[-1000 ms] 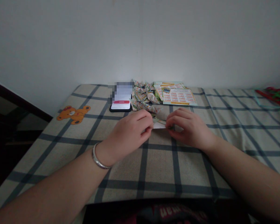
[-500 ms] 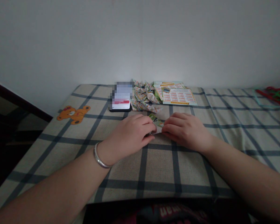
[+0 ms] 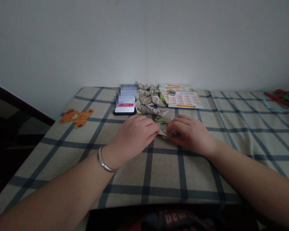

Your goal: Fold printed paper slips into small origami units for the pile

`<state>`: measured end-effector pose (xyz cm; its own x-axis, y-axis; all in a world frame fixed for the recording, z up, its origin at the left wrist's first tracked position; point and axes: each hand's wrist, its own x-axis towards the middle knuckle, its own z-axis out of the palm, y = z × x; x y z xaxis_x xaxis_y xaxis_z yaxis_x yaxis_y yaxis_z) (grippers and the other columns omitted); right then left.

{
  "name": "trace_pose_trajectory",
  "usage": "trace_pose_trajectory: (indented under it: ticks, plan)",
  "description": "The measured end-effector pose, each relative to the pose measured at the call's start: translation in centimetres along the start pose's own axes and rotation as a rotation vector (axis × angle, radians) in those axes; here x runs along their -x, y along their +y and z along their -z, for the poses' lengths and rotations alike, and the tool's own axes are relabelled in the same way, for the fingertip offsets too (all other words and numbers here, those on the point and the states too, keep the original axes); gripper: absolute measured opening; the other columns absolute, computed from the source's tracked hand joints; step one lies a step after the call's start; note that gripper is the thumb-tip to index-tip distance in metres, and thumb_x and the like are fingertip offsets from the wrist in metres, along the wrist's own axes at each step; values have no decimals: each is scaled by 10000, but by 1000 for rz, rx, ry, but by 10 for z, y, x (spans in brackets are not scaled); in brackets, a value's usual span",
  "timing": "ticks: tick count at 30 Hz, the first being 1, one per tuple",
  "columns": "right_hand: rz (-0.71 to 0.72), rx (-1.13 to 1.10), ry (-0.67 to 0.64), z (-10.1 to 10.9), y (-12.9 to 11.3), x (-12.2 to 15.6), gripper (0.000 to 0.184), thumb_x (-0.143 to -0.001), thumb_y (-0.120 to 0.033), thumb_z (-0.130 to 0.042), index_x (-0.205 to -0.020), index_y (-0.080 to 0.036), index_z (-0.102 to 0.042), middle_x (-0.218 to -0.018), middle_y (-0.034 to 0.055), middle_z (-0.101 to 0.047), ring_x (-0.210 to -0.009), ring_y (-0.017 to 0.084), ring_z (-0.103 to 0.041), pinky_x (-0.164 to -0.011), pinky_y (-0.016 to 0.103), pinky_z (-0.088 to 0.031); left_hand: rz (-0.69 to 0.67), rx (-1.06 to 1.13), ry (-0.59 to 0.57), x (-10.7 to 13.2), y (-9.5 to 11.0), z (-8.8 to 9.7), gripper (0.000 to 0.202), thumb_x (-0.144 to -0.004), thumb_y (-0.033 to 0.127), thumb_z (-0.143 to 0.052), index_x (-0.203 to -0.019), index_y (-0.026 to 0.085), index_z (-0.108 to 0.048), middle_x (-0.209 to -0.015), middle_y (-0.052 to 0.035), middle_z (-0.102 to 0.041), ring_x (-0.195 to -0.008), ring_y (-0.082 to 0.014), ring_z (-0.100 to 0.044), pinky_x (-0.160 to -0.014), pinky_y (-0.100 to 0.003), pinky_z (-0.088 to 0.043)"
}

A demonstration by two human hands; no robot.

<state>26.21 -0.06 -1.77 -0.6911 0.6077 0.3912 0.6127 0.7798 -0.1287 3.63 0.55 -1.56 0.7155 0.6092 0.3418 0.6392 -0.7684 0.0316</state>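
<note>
My left hand (image 3: 134, 136) and my right hand (image 3: 191, 134) meet over a small printed paper piece (image 3: 162, 123) on the checked tablecloth (image 3: 159, 173). Both hands have their fingers curled and pinched on the paper, which lies low against the cloth and is mostly hidden by the fingertips. A silver bangle (image 3: 103, 162) circles my left wrist. Just behind the hands lies a heap of several folded paper shapes (image 3: 149, 101).
A lit phone (image 3: 125, 103) stands at the back centre-left. Flat printed sheets (image 3: 181, 96) lie to the right of the heap. A bear patch (image 3: 75, 116) marks the cloth at left. Red and green items (image 3: 284, 99) sit at the far right. A white wall rises behind.
My hands drew closer together over the paper. The paper went from a flatter strip between the hands to a smaller folded piece under the fingertips.
</note>
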Motion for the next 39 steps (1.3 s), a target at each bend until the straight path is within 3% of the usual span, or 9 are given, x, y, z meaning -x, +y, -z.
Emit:
trace_pose_trajectory:
  ticks: [9,16,23,31,37,39]
  plan:
    - [-13,40,-14,1,13,2,119,-867,-199,-601,-977,-185,-644,-1002,57,-685,-906,214,-582,-804,336,-463,18,123,-6,2,-4,-3,65,-874,154,-584,-876,185,-641,-900,-15,-667,-871,-191,-600,-778,-329,-460]
    - [105,39,-42,0,12,0,160,-934,-241,-537,-932,-193,-690,-1053,36,-710,-961,209,-599,-852,354,-485,-18,171,12,0,-11,-8,86,-871,146,-587,-896,178,-663,-943,-18,-677,-915,-197,-605,-844,-355,-472]
    - [161,-44,-57,0,8,2,172,-942,-261,-535,-963,-188,-689,-1076,29,-709,-1036,188,-590,-927,332,-481,-15,294,40,0,-17,-15,191,-855,53,-555,-929,169,-688,-984,-29,-656,-926,-166,-600,-837,-315,-491]
    - [114,-24,-136,2,4,0,192,-938,-286,-528,-937,-184,-691,-975,41,-716,-924,191,-623,-827,330,-491,8,375,4,0,-13,-12,183,-878,97,-527,-950,158,-683,-1014,-35,-656,-948,-146,-608,-873,-293,-493]
    - [50,39,-126,2,-1,0,210,-935,-314,-525,-884,-185,-683,-855,39,-687,-815,178,-616,-725,299,-450,5,327,-10,3,-11,-13,174,-904,172,-531,-970,177,-692,-1184,-63,-594,-1042,-174,-583,-937,-335,-479]
    - [35,70,-117,1,-3,0,210,-932,-316,-526,-854,-186,-671,-821,32,-673,-780,174,-607,-692,297,-427,12,290,7,2,-11,-13,163,-898,199,-554,-966,186,-702,-1139,-68,-593,-1029,-191,-571,-921,-358,-481]
